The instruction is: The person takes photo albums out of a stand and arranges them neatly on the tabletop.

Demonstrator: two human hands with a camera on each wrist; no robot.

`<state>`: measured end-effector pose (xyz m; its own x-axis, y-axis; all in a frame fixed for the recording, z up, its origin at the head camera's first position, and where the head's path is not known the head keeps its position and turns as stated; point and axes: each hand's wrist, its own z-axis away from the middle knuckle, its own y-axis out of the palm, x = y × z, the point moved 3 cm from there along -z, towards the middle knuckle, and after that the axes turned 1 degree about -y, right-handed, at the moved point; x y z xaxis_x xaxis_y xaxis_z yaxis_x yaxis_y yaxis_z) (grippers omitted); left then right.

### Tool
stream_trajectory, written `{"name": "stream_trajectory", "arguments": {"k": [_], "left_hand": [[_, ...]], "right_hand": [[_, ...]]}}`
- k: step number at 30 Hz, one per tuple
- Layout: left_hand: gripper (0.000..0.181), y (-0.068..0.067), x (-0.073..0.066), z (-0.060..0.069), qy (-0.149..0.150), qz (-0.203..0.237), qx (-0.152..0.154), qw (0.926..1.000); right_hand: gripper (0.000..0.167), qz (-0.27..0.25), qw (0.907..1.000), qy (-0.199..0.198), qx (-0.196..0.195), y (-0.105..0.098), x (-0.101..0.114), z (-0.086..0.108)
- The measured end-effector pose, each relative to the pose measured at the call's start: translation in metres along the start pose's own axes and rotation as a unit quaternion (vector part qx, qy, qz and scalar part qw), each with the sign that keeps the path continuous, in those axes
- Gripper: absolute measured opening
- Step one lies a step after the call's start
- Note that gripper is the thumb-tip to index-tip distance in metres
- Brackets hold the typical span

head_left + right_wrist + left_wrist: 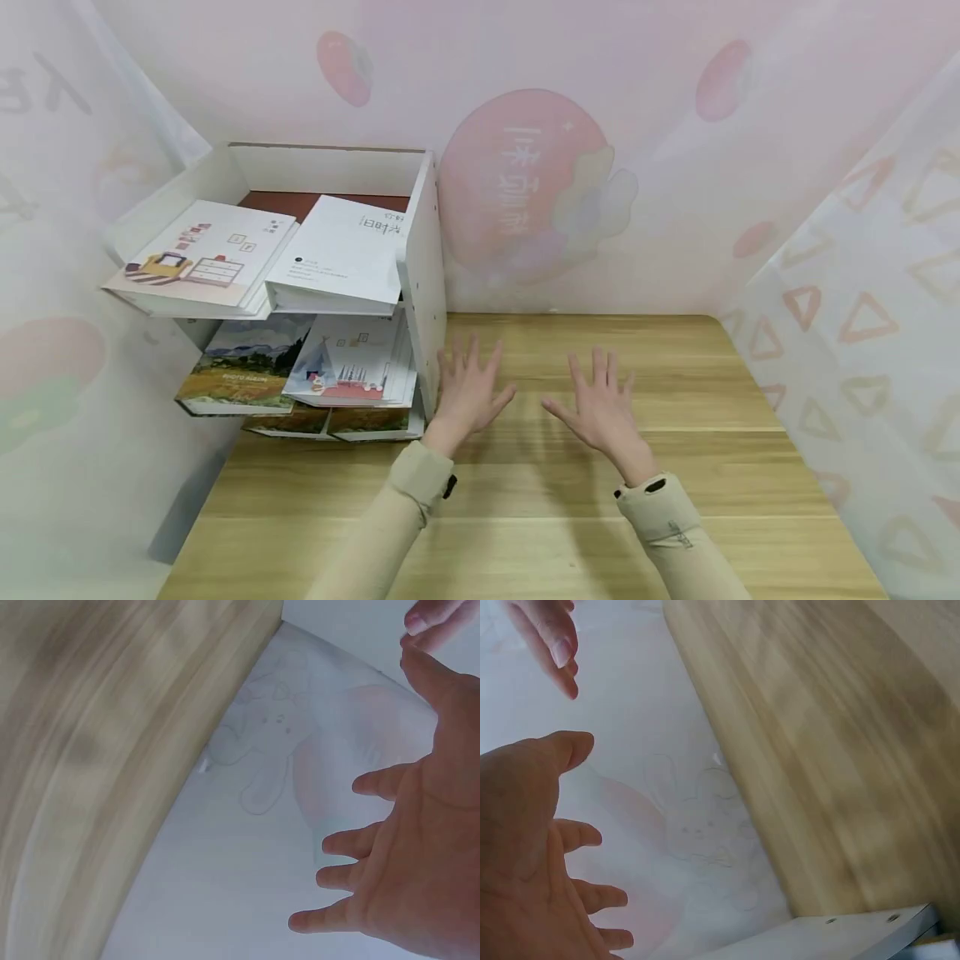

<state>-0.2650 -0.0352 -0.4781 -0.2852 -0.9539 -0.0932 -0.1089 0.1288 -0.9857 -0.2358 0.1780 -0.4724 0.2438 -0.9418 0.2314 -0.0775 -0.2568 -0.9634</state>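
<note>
Both hands are held out over the wooden table with fingers spread and nothing in them. In the head view my left hand (467, 398) is just right of the white shelf unit (426, 250), near its side panel. My right hand (603, 412) is farther right, apart from the left. On top of the unit lie a white album with furniture drawings (202, 254) and a plain white album (337, 254). Below them are a landscape-covered photo album (247, 362) and a white album with a tent drawing (348, 358). Two more landscape-covered albums (371, 422) lie lowest, mostly hidden.
The wooden table (697, 517) runs under both arms to a curtain (660, 208) printed with pale red fruit. Another curtain (862, 333) with triangle patterns hangs at the right. The albums jut out past the front of the unit.
</note>
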Motion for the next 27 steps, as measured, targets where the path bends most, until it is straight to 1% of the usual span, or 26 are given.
{"name": "stream_trajectory", "arguments": {"k": [3,6,8,11,14,17,19,23,25,27], "left_hand": [[0.080,-0.007,-0.002,-0.002,0.019,-0.008,-0.004,0.9998],[0.080,-0.015,-0.005,-0.002,0.037,0.000,-0.011,0.9993],[0.080,-0.021,-0.006,-0.002,0.040,0.025,-0.014,0.9988],[0.080,-0.031,-0.006,0.000,0.036,0.096,-0.019,0.9946],[0.081,-0.040,-0.005,0.004,0.030,0.170,-0.015,0.9849],[0.083,-0.046,-0.002,0.009,0.028,0.220,-0.001,0.9751],[0.082,-0.050,-0.001,0.013,0.031,0.252,0.005,0.9672],[0.078,-0.060,0.003,0.021,0.040,0.316,0.013,0.9479],[0.078,-0.065,0.005,0.024,0.036,0.342,0.021,0.9387],[0.080,-0.071,0.007,0.026,0.025,0.373,0.030,0.9269]], "right_hand": [[0.094,0.007,1.0000,-0.001,-0.006,-0.004,0.002,-0.002],[0.093,0.011,0.9999,-0.003,-0.009,-0.007,0.005,-0.004],[0.092,0.018,0.9997,-0.007,-0.017,-0.010,0.007,-0.005],[0.090,0.030,0.9986,-0.021,-0.037,-0.015,0.010,-0.006],[0.087,0.039,0.9966,-0.041,-0.060,-0.020,0.014,-0.007],[0.082,0.030,0.9936,-0.068,-0.085,-0.026,0.018,-0.008],[0.079,0.022,0.9900,-0.091,-0.106,-0.030,0.020,-0.008],[0.074,0.003,0.9814,-0.124,-0.147,-0.038,0.022,-0.009],[0.073,-0.009,0.9785,-0.131,-0.159,-0.041,0.023,-0.010],[0.072,-0.019,0.9761,-0.136,-0.169,-0.044,0.023,-0.009]]}}
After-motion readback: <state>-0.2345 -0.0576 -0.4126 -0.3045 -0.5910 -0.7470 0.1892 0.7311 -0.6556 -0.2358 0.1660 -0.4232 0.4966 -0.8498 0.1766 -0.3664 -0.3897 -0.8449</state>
